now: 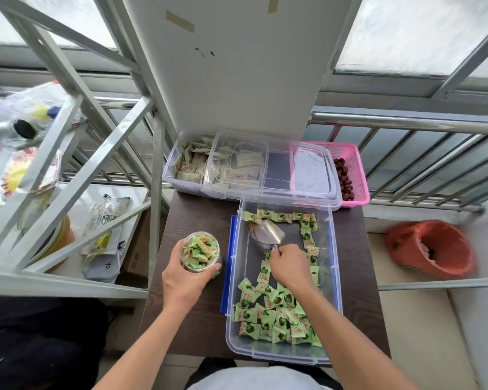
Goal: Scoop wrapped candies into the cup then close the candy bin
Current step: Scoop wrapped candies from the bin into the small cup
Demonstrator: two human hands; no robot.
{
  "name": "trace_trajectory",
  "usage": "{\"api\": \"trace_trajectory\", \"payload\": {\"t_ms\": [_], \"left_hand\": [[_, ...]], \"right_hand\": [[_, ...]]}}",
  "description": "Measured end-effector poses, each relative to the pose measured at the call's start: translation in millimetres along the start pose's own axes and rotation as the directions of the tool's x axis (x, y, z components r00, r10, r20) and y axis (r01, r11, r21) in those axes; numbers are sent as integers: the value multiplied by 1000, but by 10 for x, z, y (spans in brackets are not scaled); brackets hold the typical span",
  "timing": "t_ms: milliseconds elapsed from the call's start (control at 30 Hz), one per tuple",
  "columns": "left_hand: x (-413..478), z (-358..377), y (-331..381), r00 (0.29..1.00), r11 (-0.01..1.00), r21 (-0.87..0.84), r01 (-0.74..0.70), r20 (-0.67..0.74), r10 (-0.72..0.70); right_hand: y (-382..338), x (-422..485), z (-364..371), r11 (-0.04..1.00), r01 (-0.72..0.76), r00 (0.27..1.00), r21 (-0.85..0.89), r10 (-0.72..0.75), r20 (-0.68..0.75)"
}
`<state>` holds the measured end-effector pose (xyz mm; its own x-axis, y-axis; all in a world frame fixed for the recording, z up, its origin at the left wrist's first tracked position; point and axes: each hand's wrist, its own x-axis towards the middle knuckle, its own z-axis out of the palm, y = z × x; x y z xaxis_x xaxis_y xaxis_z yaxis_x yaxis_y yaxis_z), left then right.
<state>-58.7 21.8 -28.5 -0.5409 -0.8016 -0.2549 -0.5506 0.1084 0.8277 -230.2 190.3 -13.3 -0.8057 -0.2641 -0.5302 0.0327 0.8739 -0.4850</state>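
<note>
We are holding the cup (200, 250) with our left hand (185, 280); the fingers are curling round its clear wall, and the thumb is pressing on the side nearest the candy bin (279, 357). The cup is full of green wrapped candies to the brim. We cannot tell if it is standing on the dark table (197, 215) or being lifted a little.

Our right hand (289, 266) is reaching inside the open bin. Its fingers are closing together round the handle of the metal scoop (266, 235), which they are hiding. The scoop bowl is lying just beyond the fingertips, looking empty, on the bare floor of the bin. Most candies (276, 316) are lying behind the fingers, on the wrist side; a thin row is running beyond the scoop. The clear lid (271, 167) is resting well beyond the fingertips, outside the bin.
</note>
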Motion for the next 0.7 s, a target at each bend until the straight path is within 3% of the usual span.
{"api": "trace_trajectory", "payload": {"t_ms": [100,367,533,700], "left_hand": [[11,-1,11,1000,1000,-5,3,9,-3],[29,-14,-4,1000,1000,-6,-2,26,2],[13,-30,-11,999,1000,-10,-7,34,7],[45,-26,-83,999,1000,-5,25,37,-25]], "right_hand": [[-103,88,15,987,-106,993,120,98,67],[-216,216,339,925,-219,973,309,230,1],[119,215,371,971,-103,994,217,109,-12],[367,239,118,964,14,999,266,-23,32]]}}
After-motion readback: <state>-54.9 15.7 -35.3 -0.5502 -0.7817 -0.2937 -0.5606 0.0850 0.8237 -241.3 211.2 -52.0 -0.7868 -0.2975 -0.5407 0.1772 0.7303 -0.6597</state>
